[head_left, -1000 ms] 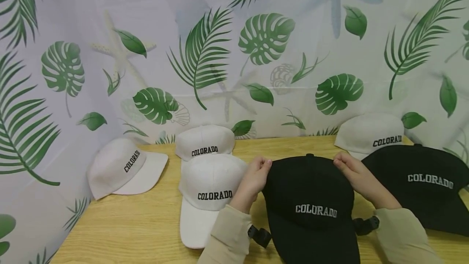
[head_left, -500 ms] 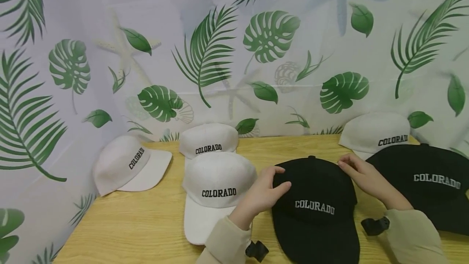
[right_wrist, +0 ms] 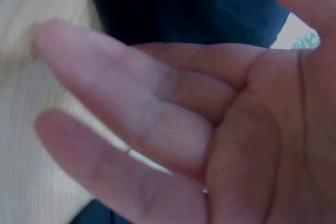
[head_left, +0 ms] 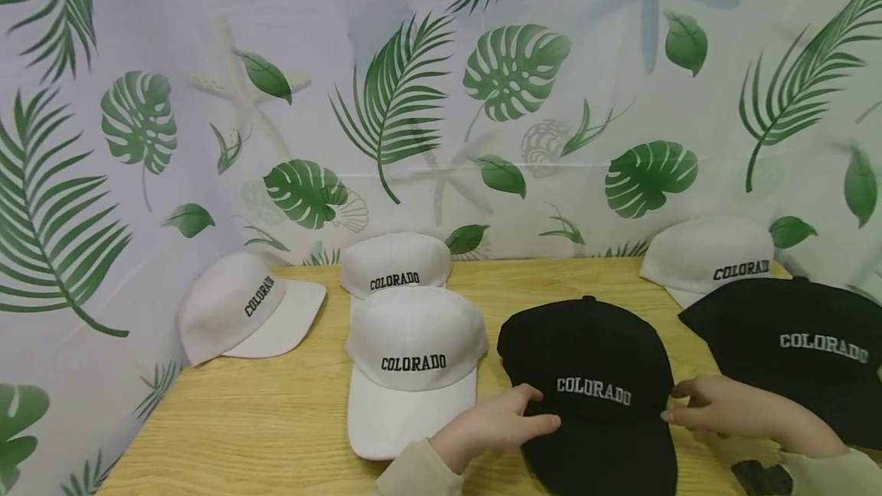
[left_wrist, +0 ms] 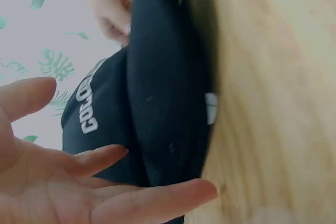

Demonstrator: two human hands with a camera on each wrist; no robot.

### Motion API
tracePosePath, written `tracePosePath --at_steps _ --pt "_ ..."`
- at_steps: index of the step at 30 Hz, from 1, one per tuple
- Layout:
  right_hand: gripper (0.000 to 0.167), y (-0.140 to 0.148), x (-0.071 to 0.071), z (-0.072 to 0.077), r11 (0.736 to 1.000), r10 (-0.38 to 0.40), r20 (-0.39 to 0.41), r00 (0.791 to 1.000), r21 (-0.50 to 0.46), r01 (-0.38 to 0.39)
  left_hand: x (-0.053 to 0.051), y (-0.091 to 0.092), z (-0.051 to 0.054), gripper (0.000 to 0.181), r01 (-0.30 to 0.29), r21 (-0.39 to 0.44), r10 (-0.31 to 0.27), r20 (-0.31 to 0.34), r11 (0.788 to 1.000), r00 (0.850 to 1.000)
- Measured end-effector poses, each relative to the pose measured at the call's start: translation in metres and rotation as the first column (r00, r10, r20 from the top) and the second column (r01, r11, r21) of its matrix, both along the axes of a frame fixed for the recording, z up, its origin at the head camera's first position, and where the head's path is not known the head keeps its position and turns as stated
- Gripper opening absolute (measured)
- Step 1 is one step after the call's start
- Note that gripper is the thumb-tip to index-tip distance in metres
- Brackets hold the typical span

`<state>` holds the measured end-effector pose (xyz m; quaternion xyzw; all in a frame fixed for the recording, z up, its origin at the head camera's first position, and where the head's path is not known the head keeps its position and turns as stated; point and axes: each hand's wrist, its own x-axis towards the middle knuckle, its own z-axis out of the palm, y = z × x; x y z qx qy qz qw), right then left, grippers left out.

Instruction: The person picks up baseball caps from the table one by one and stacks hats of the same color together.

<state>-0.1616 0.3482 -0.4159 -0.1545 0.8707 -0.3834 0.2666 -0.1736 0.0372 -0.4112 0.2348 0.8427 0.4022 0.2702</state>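
Note:
A black COLORADO cap (head_left: 586, 343) sits on the table with its brim toward the person. On its left side, near where crown and brim meet, lies the left hand (head_left: 492, 427), thumb and fingers apart. The right hand (head_left: 744, 408) is at the cap's right edge, fingertips at its side. In the left wrist view the left hand (left_wrist: 94, 171) has its fingers extended beside the black brim (left_wrist: 168, 87). The right wrist view shows the right hand (right_wrist: 173, 108) with fingers extended, dark cloth (right_wrist: 184, 9) behind them.
Beside the black cap stands a white cap (head_left: 413, 412), with another white cap (head_left: 396, 255) behind it. A third white cap (head_left: 230, 305) is at the far left. At the right are a second black cap (head_left: 792, 312) and a white cap (head_left: 710, 243) on the wooden table (head_left: 227, 419).
Both hands have moved from the top of the black cap's crown down to its sides, toward the brim. The left hand let go of the crown and its fingers spread. The cap is lower on the table.

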Motion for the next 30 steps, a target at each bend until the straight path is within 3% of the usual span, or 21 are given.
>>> tracePosePath --at_steps 3,8,12,16,24,30 --pt "0.058 -0.006 -0.001 -0.005 0.998 0.024 0.009 1.000 -0.057 -0.023 0.001 0.002 -0.003 0.049 0.000 -0.008 0.001 0.011 1.000 1.000" --pt "0.071 -0.010 -0.005 -0.005 0.998 -0.038 -0.101 0.994 0.044 0.043 -0.004 0.008 -0.004 0.053 -0.100 0.061 0.095 0.078 0.993 0.992" --pt "0.075 -0.012 -0.006 -0.005 0.989 -0.101 -0.158 0.982 0.093 0.117 -0.009 0.014 -0.005 0.053 -0.197 0.126 0.178 0.143 0.972 0.974" --pt "0.076 -0.014 -0.006 -0.006 0.981 -0.138 -0.171 0.976 0.112 0.159 -0.012 0.019 -0.006 0.054 -0.258 0.174 0.222 0.199 0.950 0.954" --pt "0.073 -0.018 -0.008 -0.007 0.976 -0.111 -0.215 0.970 0.160 0.147 -0.014 0.023 -0.009 0.052 -0.309 0.273 0.218 0.317 0.911 0.923" --pt "0.073 -0.020 -0.008 -0.006 0.965 -0.141 -0.197 0.970 0.192 0.179 -0.015 0.023 -0.008 0.053 -0.291 0.255 0.215 0.288 0.922 0.933"
